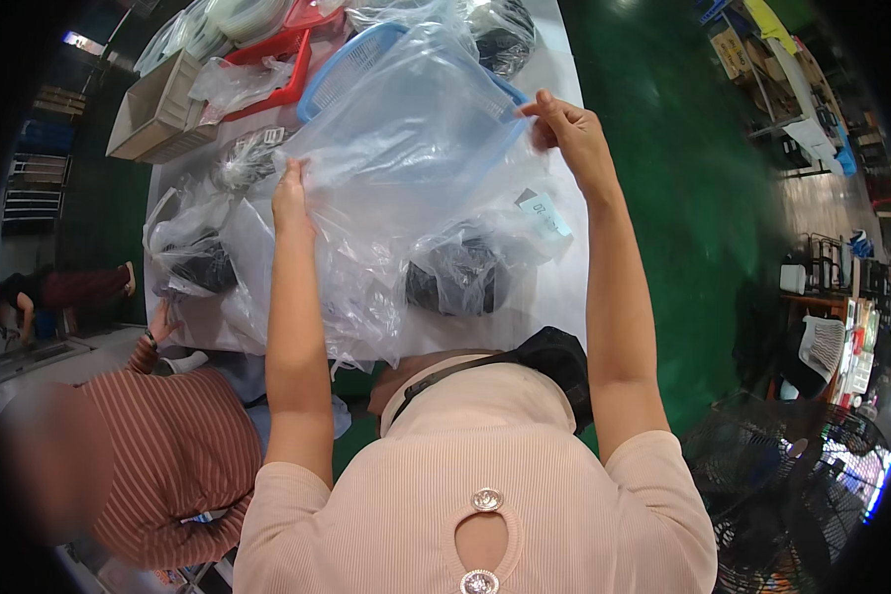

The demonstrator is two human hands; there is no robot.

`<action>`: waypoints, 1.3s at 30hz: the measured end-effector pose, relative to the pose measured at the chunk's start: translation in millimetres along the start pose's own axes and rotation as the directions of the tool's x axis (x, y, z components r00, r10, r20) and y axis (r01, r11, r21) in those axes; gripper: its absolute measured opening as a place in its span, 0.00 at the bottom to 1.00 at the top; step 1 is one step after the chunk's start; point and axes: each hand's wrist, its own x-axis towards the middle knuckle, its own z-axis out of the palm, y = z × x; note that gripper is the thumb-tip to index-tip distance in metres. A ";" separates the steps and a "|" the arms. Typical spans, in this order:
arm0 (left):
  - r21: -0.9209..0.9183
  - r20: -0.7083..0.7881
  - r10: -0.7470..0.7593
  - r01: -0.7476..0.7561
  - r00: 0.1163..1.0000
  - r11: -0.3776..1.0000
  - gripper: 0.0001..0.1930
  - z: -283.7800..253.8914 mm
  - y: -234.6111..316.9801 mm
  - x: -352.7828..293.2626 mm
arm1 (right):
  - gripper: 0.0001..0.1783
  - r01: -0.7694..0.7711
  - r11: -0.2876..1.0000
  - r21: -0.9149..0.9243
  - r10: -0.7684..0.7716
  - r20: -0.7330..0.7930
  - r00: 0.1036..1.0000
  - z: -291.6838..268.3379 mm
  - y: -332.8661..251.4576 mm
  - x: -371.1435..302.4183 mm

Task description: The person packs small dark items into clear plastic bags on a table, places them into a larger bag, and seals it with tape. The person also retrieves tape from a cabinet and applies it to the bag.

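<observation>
Both my arms reach out over the white table, stretching a large clear plastic bag (391,129) between them. My left hand (293,198) pinches the bag's near left edge. At the far right, my right hand (567,129) grips its other edge between thumb and fingers. Through the film shows a blue plastic basket (351,67) behind it. Closer to me lies a bag of black items (460,272), their kind unclear through the plastic. Crumpled clear bags (351,297) spread beneath my left forearm, and a pale blue paper slip (544,220) lies right of the black items.
A beige bin (158,109) and a red basket (267,74) stand at the table's far left. Another bag of black items (196,262) lies near a co-worker in a striped shirt (178,445) on my left. A black fan (787,485) stands at the lower right.
</observation>
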 end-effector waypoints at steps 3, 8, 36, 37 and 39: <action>0.042 0.013 -0.097 0.096 0.995 0.994 0.19 -7.7 -18.1 32.7 | 0.13 0.218 0.964 -0.153 -0.205 0.097 0.974 15.1 34.1 10.8; -0.063 0.023 -0.209 0.210 0.978 0.976 0.24 -11.8 -25.9 32.7 | 0.08 -0.115 0.985 -0.129 0.119 0.027 0.992 21.1 52.7 15.2; 0.387 0.056 0.201 -0.207 0.978 0.899 0.07 -39.0 -74.8 -52.1 | 0.22 0.350 0.625 -0.697 -0.137 0.344 0.929 98.3 70.1 130.2; 0.396 0.053 0.206 -0.210 0.977 0.894 0.07 -40.8 -75.9 -51.9 | 0.24 0.381 0.605 -0.699 -0.132 0.383 0.914 113.1 82.6 153.8; 0.412 0.039 0.218 -0.214 0.975 0.886 0.06 -48.3 -80.7 -52.1 | 0.30 0.460 0.581 -0.672 -0.104 0.499 0.860 146.4 101.0 190.3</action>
